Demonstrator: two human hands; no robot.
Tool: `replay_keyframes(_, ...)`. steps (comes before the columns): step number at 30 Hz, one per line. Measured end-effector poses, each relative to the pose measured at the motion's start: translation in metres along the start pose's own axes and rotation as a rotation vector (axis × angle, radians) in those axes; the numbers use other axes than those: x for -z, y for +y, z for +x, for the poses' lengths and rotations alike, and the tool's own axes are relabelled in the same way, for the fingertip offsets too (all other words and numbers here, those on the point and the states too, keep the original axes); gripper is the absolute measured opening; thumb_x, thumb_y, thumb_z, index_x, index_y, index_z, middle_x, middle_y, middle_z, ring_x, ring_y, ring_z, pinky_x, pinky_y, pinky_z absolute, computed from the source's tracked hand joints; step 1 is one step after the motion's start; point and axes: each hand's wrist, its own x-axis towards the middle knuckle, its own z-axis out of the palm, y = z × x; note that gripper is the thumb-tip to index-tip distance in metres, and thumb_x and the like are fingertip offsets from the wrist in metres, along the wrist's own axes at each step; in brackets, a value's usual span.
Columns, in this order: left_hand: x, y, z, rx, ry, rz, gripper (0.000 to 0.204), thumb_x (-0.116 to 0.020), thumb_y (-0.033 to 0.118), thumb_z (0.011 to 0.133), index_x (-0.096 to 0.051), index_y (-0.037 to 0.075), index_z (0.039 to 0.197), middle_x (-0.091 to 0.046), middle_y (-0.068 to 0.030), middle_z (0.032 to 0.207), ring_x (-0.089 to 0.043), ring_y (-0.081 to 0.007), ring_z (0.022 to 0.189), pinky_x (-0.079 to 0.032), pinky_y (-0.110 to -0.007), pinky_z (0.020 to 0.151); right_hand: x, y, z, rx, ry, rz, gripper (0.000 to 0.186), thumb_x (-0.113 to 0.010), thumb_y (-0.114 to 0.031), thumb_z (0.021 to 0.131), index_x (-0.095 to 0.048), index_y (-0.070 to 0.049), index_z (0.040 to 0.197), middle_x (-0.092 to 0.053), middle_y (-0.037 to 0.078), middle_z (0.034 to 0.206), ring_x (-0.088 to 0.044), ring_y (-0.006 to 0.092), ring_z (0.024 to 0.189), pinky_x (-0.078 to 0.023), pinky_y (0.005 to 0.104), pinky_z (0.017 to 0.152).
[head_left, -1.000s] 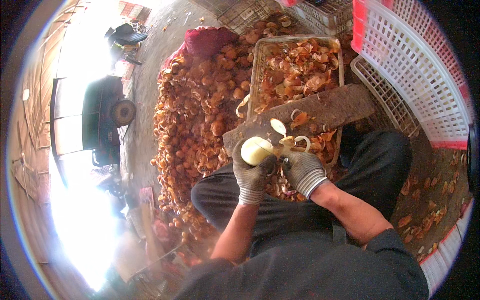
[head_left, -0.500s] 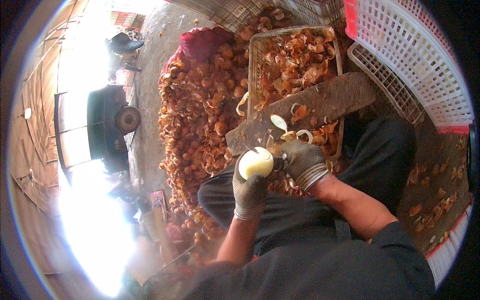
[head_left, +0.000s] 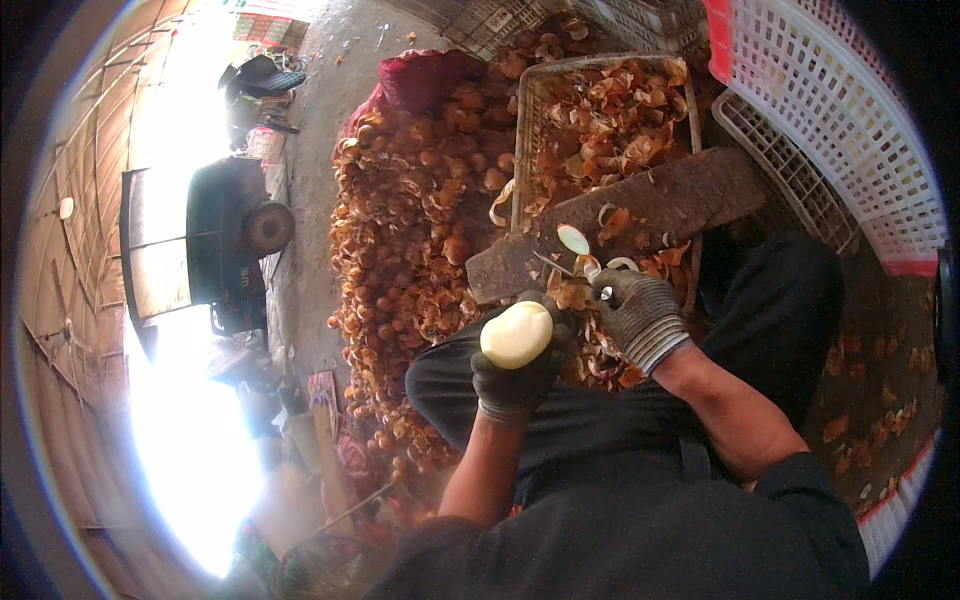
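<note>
My left hand, in a dark knitted glove, is closed around a peeled, pale onion above my left thigh. To its right, my gloved right hand grips a small knife, whose thin blade points up and left over the board; most of the handle is hidden in the fist. Blade and onion are apart. A worn wooden board lies across a crate full of dry onion skins. On the board rests a pale cut onion slice, close to the knife, with curled peel about it.
A large heap of brown onions lies left of the crate, with a dark red mesh sack at its far end. White plastic baskets and a lattice crate stand at the right. Farther left is a dark wheeled vehicle.
My right hand with the knife has drawn away from the onion. The onion has turned in my left hand and shows a smooth side. The whole view has shifted slightly.
</note>
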Motion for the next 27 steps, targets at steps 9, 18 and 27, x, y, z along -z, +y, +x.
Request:
replay_keyframes(9,0.033,-0.016,0.029,-0.057,0.148,0.780,0.049,-0.047,0.063,0.088,-0.055,0.027,0.120,-0.060,0.0074,0.117,-0.054,-0.0174,0.113,-0.024,-0.058,0.104,-0.007,0.010,0.004,-0.101,0.008,0.233,0.008,-0.063,-0.002,0.082,-0.067,-0.005,0.089,-0.066,0.010,0.081,-0.066,0.0211,0.069,-0.053,0.0337,0.065)
replay_keyframes(18,-0.015,-0.006,0.075,0.138,0.039,-0.091,0.067,-0.038,0.065,0.092,-0.050,0.010,0.128,-0.058,-0.0109,0.124,-0.054,-0.0278,0.114,-0.033,-0.049,0.106,0.015,0.007,0.009,-0.338,-0.047,0.709,0.012,-0.058,0.000,0.085,-0.067,-0.004,0.091,-0.066,0.004,0.078,-0.062,0.0127,0.070,-0.052,0.0264,0.062)
replay_keyframes(27,-0.110,0.045,0.146,0.074,-0.021,0.084,0.080,-0.049,0.076,0.080,-0.052,0.007,0.121,-0.062,-0.0179,0.109,-0.062,-0.0265,0.085,-0.055,-0.037,0.072,0.023,0.011,0.014,-0.425,-0.152,0.903,0.013,-0.056,-0.005,0.085,-0.067,-0.003,0.092,-0.065,0.005,0.078,-0.061,0.0151,0.070,-0.054,0.0314,0.066)
